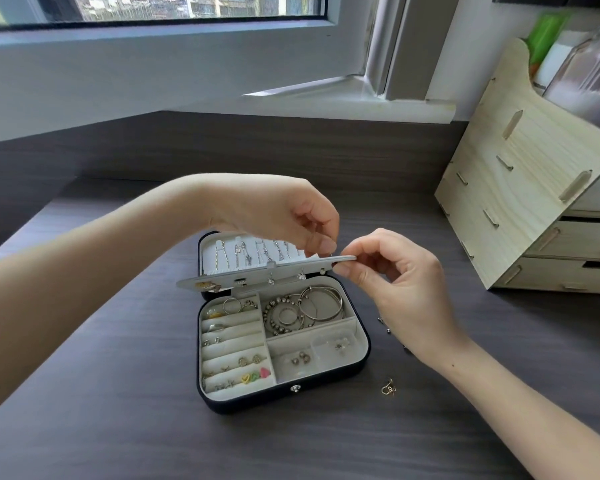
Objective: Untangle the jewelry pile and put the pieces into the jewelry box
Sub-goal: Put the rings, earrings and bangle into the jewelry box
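A dark jewelry box (pixel 284 396) lies open on the desk, its pale tray holding rings, bangles (pixel 321 303), beads and coloured heart studs (pixel 255 375). Chains hang in the lid (pixel 250 254). A grey earring flap (pixel 257 275) is lifted level above the tray, with earrings dangling from it. My right hand (pixel 399 289) pinches the flap's right end. My left hand (pixel 291 216) reaches over the box and pinches a small piece with a thin pin at that same end. A gold earring (pixel 388 389) lies on the desk right of the box.
A light wooden drawer organiser (pixel 520 202) stands at the right, close to my right hand. A few tiny jewelry bits (pixel 387 327) lie on the dark desk beside my right wrist. A window sill runs behind the desk.
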### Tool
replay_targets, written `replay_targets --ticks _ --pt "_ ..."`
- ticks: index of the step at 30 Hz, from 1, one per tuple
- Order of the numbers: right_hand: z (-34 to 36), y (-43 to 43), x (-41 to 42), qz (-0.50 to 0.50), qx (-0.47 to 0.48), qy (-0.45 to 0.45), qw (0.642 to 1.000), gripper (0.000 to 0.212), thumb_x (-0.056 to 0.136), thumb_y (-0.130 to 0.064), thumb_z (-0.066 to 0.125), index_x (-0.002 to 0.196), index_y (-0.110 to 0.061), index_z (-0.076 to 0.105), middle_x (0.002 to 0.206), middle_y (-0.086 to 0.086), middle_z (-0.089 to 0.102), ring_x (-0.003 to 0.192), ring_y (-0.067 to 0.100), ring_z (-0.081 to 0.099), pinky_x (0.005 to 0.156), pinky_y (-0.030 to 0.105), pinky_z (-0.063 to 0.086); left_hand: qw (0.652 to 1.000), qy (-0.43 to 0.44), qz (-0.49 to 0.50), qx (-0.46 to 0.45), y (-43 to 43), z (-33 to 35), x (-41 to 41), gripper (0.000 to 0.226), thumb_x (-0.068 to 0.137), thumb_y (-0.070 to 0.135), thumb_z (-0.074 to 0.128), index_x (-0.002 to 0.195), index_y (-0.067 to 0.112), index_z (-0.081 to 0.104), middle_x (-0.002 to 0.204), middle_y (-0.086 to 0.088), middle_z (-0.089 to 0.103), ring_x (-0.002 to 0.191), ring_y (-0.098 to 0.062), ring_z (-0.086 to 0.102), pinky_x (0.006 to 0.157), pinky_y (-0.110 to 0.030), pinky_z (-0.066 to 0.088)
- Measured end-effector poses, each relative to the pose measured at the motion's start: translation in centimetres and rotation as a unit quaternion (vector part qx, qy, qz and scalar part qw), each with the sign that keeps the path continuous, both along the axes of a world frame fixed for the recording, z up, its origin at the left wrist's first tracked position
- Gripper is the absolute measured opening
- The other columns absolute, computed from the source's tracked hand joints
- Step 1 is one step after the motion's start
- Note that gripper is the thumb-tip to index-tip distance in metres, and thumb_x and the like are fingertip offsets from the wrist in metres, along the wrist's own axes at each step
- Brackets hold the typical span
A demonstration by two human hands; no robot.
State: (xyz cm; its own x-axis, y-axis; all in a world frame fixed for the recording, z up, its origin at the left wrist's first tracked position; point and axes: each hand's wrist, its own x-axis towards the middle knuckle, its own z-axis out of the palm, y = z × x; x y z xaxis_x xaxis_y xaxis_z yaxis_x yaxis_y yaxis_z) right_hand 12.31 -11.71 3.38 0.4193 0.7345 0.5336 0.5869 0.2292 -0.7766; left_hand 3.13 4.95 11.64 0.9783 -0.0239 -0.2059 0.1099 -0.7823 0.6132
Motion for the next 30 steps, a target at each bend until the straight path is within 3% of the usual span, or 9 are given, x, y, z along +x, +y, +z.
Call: replay_targets --ticks 3,9,13,17,21,27,30 --pt "0.0 0.0 0.0 -0.002 0.001 0.0 1.0 0.015 0.079 -0.01 0.071 0.08 -0.024 0.065 0.073 -0.008 0.061 0.069 0.006 0.055 0.065 0.013 0.041 1.0 -0.013 0.001 0.018 -0.3 0.1 -0.1 0.011 0.089 0.022 0.062 0.078 0.025 0.064 0.082 -0.004 0.068 0.077 -0.02 0.06 0.076 -0.034 0.049" --pt "0.1 0.0 -0.1 -0.001 -0.001 0.004 1.0 0.013 0.079 -0.011 0.071 0.08 -0.024 0.065 0.073 -0.008 0.061 0.069 0.005 0.055 0.065 0.014 0.042 0.997 -0.038 0.002 0.061 -0.4 0.3 -0.2 0.007 0.088 0.021 0.064 0.089 0.017 0.07 0.081 0.007 0.069 0.07 -0.004 0.061 0.068 -0.014 0.047" --pt "0.1 0.0 0.0 -0.002 -0.001 0.006 1.0 0.013 0.079 -0.013 0.07 0.08 -0.025 0.065 0.074 -0.008 0.061 0.069 0.007 0.056 0.065 0.016 0.043 0.997 -0.049 0.003 0.064 -0.5 0.3 -0.3 0.008 0.086 0.021 0.067 0.091 0.017 0.072 0.082 0.007 0.069 0.071 -0.005 0.062 0.069 -0.017 0.049" --pt "0.1 0.1 0.0 -0.001 0.0 0.004 1.0 0.013 0.079 -0.015 0.07 0.08 -0.026 0.065 0.074 -0.007 0.061 0.069 0.009 0.056 0.065 0.017 0.044 0.997 -0.063 0.009 0.044 -0.6 0.3 -0.5 0.008 0.082 0.018 0.071 0.089 0.023 0.072 0.075 0.016 0.067 0.065 0.001 0.059 0.063 -0.01 0.044" --pt "0.0 0.1 0.0 -0.004 0.002 0.003 1.0 0.014 0.079 -0.011 0.072 0.079 -0.023 0.066 0.072 -0.005 0.061 0.068 0.008 0.055 0.064 0.016 0.043 0.998 -0.061 0.012 0.006 -0.5 0.3 -0.8 0.01 0.085 0.013 0.066 0.093 0.016 0.073 0.088 0.004 0.072 0.078 -0.009 0.067 0.077 -0.024 0.055" --pt "0.0 0.1 0.1 -0.003 0.0 0.001 1.0 0.011 0.079 -0.012 0.071 0.08 -0.022 0.066 0.073 -0.006 0.061 0.069 0.007 0.055 0.065 0.015 0.042 0.993 -0.1 0.056 -0.007 -1.0 -0.5 -0.8 0.007 0.086 0.019 0.066 0.085 0.021 0.072 0.074 0.014 0.068 0.067 -0.001 0.063 0.067 -0.013 0.049" --pt "0.0 0.0 0.0 -0.003 -0.001 0.0 1.0 0.009 0.079 -0.011 0.072 0.08 -0.018 0.067 0.073 -0.007 0.061 0.069 0.007 0.054 0.065 0.015 0.042 0.991 -0.107 0.066 -0.043 -1.1 -0.8 -0.8 0.01 0.083 0.013 0.069 0.086 0.023 0.071 0.076 0.012 0.069 0.07 -0.004 0.065 0.07 -0.018 0.052"
